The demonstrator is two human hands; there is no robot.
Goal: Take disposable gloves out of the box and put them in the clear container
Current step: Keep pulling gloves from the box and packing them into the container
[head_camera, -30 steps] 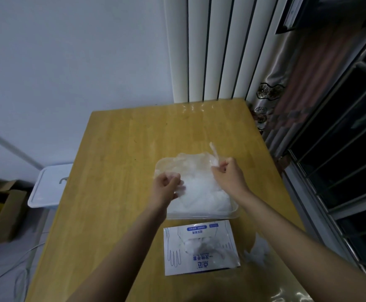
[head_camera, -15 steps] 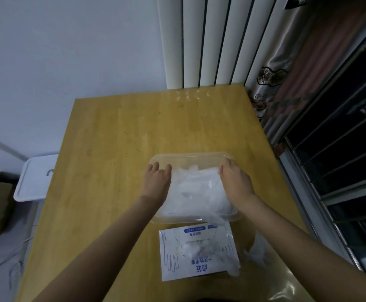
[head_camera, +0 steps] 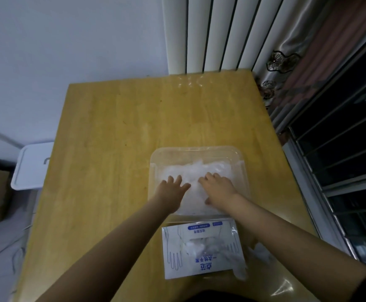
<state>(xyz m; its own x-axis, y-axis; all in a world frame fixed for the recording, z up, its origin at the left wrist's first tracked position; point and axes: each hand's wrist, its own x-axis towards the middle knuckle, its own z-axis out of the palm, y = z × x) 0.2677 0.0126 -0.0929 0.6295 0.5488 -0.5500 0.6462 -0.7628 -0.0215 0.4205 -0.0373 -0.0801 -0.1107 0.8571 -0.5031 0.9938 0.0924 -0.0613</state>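
Note:
A clear plastic container [head_camera: 196,150] sits on the wooden table [head_camera: 112,131], filled with crumpled translucent disposable gloves [head_camera: 199,171]. My left hand [head_camera: 172,189] and my right hand [head_camera: 219,188] lie side by side on the pile with fingers spread flat, pressing the gloves down inside the container. Just in front of the container lies the flat white and blue glove box [head_camera: 199,249], with gloves bulging from its opening. One loose glove [head_camera: 238,269] hangs off the box's right edge.
A loose clear glove [head_camera: 262,253] lies on the table right of the box. A white lidded bin [head_camera: 33,166] stands on the floor to the left, cardboard boxes beyond it. A radiator and a curtain stand behind the table, and a window grille runs along the right.
My hands held a glove above the container, then lowered it in. They have moved from the container's sides to the middle of the pile and now press flat.

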